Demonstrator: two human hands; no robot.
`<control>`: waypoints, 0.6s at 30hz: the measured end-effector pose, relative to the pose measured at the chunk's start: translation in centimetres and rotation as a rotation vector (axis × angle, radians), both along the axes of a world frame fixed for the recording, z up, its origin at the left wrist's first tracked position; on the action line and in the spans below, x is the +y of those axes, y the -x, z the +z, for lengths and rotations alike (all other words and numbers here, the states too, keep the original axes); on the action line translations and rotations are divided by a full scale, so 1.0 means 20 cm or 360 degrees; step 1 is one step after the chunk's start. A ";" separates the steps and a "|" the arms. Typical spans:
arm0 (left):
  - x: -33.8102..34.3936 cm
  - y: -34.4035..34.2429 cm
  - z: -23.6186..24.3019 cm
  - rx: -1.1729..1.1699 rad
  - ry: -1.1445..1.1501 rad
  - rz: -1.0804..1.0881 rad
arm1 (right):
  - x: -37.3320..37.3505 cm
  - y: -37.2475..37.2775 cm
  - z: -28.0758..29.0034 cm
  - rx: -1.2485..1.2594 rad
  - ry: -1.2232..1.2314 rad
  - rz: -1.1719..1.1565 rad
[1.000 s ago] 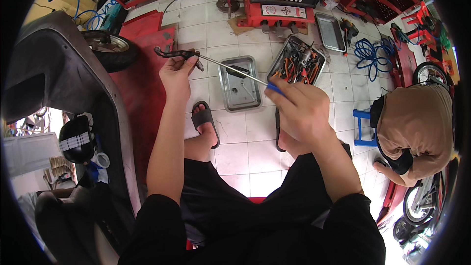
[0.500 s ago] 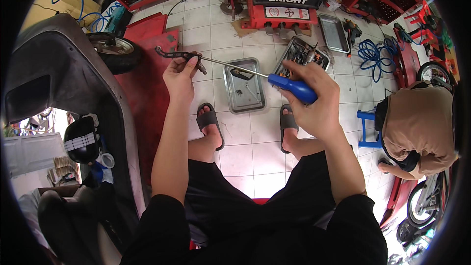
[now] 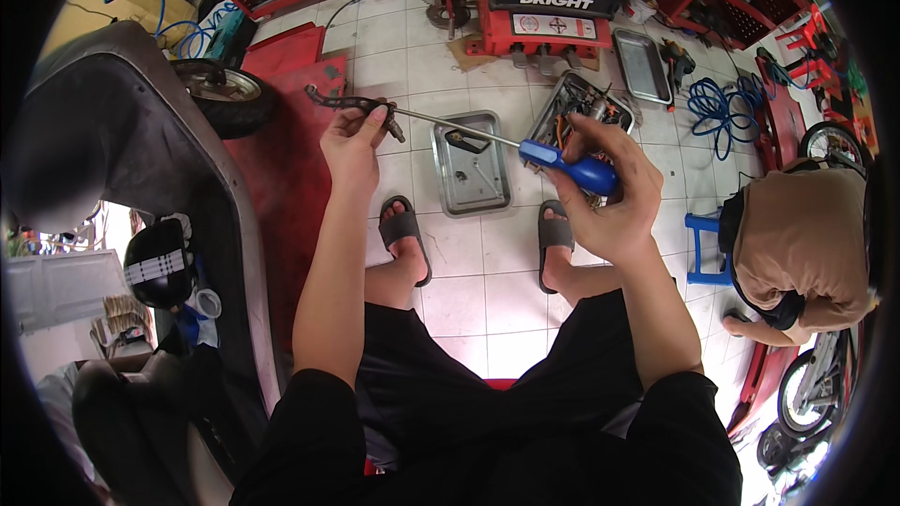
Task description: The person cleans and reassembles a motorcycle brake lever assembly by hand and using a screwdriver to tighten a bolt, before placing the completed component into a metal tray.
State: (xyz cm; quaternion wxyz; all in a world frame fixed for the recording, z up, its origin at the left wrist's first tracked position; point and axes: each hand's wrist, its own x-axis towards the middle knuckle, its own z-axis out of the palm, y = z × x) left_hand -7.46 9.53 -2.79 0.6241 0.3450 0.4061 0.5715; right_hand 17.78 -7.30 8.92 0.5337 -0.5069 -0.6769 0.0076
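Observation:
Between the thumb and fingers of my left hand (image 3: 351, 155) is a dark, curved metal lever (image 3: 323, 100), its hooked end pointing left. My right hand (image 3: 623, 215) has its thumb and fingers around the blue handle of a screwdriver (image 3: 562, 162). The long shaft runs left to the lever, its tip at the end by my left fingertips; whether the tip sits in a screw is too small to tell. Below the shaft, on the tiled floor, lies a metal tray (image 3: 465, 199) with a wrench (image 3: 485, 173) and small dark parts in it.
A second tray (image 3: 536, 124), full of tools, stands behind my right hand, with another metal tray (image 3: 645, 70) beyond. A grey scooter body (image 3: 239, 197) is close on my left. On the right, a person (image 3: 797, 234) bends near a blue stool (image 3: 708, 248) and motorcycle.
Both hands have shifted slightly right with the lever and screwdriver, and the whole view has moved a little. My right fingers have changed position slightly around the handle.

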 end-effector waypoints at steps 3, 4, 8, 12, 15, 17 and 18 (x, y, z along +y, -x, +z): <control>-0.01 -0.05 0.02 -0.0038 0.0011 -0.0006 | -0.01 -0.02 0.01 0.0058 0.0088 0.0037; -0.01 -0.07 0.02 -0.0043 0.0002 -0.0004 | -0.02 -0.02 0.02 0.0126 0.0200 -0.0007; 0.02 -0.02 -0.01 -0.0028 0.0001 0.0069 | -0.03 -0.03 0.04 0.0322 0.0981 -0.0250; 0.01 0.12 -0.09 0.0258 -0.0039 0.0008 | 0.05 0.12 0.03 0.0097 0.0547 -0.0195; -0.02 -0.02 0.12 0.0645 -0.0035 -0.0074 | -0.05 -0.10 -0.02 -0.0071 0.0248 -0.0056; 0.02 -0.06 -0.02 0.0251 -0.0074 -0.0017 | -0.06 -0.03 0.02 0.0540 0.0532 0.0045; 0.02 -0.10 -0.01 0.0175 -0.0022 0.0019 | -0.06 -0.06 0.02 0.0672 0.0752 -0.0077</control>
